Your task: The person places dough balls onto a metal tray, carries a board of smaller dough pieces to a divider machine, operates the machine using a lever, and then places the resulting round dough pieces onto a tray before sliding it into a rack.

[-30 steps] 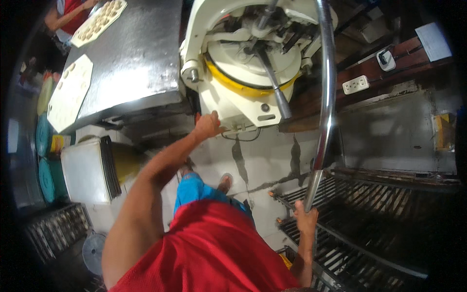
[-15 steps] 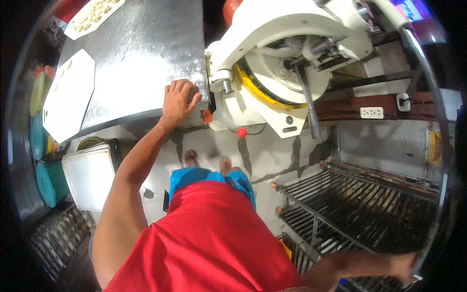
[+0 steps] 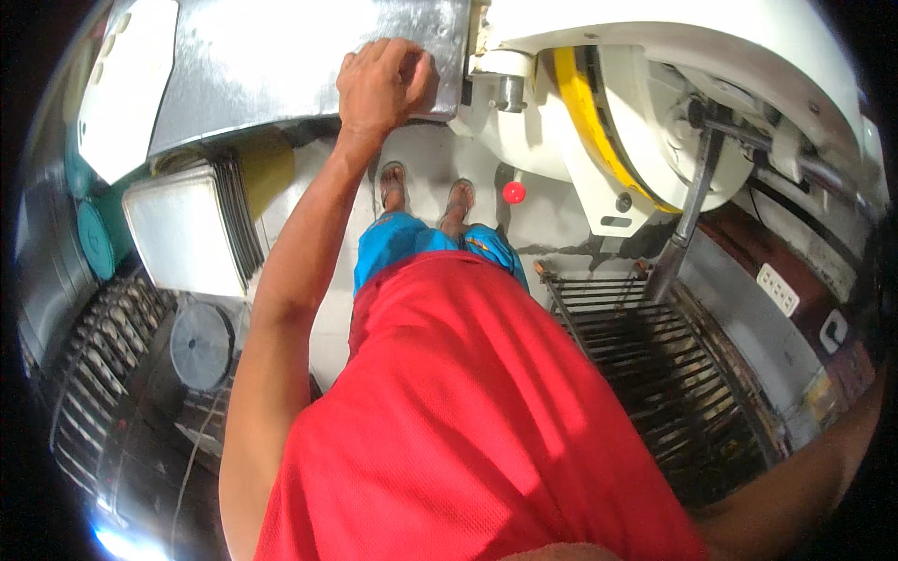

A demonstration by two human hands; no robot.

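My left hand (image 3: 385, 86) leans on the near edge of a steel-topped table (image 3: 271, 65), its fingers bent and the thumb apart, with nothing in it that I can see. Left of it, a white board (image 3: 126, 84) with cut corners lies on the table, a few pale round pieces along its far left side. Just right of the hand stands a large white machine (image 3: 795, 28) with a yellow ring (image 3: 599, 122) and a long metal lever (image 3: 697, 187). My right forearm (image 3: 795, 496) reaches out to the lower right, and its hand lies beyond the picture's rim.
Below the table stands a stack of metal trays (image 3: 182, 229). A slatted metal rack (image 3: 673, 374) fills the right side, near a wall socket (image 3: 777, 290). A red ball knob (image 3: 514, 193) sits low by the machine. Green lids (image 3: 94, 238) and a round grey lid (image 3: 200, 346) are at left.
My view has tilted down and turned, so table and machine sit higher in the picture. My left hand stays on the table edge. My right hand, blurred by a metal bar before, has left the view.
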